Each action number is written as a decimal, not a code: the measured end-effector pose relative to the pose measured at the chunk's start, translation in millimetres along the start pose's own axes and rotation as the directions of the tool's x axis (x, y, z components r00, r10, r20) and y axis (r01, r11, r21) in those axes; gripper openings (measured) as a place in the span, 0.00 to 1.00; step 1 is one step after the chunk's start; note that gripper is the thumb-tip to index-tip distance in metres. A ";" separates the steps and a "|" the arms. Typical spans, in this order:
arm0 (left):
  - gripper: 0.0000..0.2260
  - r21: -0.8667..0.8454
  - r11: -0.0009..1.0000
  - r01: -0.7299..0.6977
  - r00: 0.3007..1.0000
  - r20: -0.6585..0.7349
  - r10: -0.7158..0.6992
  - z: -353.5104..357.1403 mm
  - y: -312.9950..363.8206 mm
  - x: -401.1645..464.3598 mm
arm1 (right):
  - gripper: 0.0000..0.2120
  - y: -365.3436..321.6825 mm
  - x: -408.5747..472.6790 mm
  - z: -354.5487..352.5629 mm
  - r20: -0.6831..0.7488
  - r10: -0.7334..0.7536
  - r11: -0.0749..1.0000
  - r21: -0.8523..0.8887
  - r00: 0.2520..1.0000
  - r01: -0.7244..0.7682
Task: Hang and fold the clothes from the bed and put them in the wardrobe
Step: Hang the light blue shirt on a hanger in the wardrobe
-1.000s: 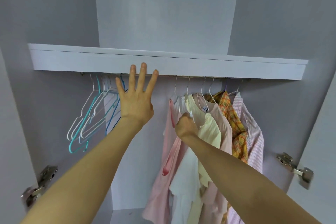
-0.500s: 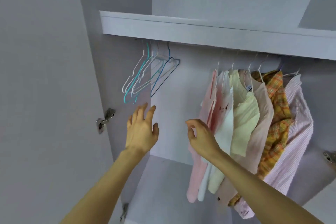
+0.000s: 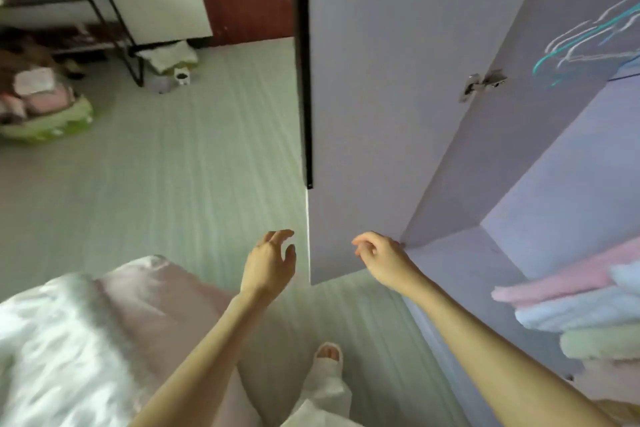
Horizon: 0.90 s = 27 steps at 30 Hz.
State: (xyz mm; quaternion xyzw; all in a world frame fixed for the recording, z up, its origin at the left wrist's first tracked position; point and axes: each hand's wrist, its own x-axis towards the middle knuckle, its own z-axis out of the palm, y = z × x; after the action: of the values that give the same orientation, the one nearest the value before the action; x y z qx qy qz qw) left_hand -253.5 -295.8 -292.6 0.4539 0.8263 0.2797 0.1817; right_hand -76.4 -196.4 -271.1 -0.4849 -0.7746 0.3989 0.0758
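Both hands empty: my left hand (image 3: 268,263) hangs with fingers loosely curled just beside the edge of the open wardrobe door (image 3: 381,114); my right hand (image 3: 381,258), equally relaxed, is in front of the door's lower corner. Folded clothes (image 3: 588,308), pink, blue and green, are stacked on the wardrobe shelf (image 3: 460,274) at right. Blurred empty hangers (image 3: 588,45) hang above. At lower left, the bed (image 3: 69,340) carries pale fabric.
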 end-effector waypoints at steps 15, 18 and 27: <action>0.14 -0.168 0.694 0.700 0.560 -0.475 -0.679 -202.4 -290.8 -264.8 | 0.10 -244.8 -72.9 349.5 0.738 -0.346 0.881 0.044 0.580 0.471; 0.14 -0.189 0.601 0.777 0.472 -0.456 -0.754 -224.2 -357.0 -303.7 | 0.10 -285.9 -89.2 420.2 0.810 -0.333 0.859 0.049 0.483 0.510; 0.23 -0.126 0.403 0.906 0.359 -0.272 -0.893 -208.1 -549.8 -318.6 | 0.14 -315.1 -89.0 592.1 0.895 -0.201 0.862 -0.032 0.398 0.507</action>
State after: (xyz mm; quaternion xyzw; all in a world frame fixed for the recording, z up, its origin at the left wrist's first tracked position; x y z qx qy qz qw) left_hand -559.1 -866.3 -460.8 -0.1145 0.9624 0.1804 0.1679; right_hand -546.6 -657.7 -426.1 -0.0421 -0.8398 0.4393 -0.3163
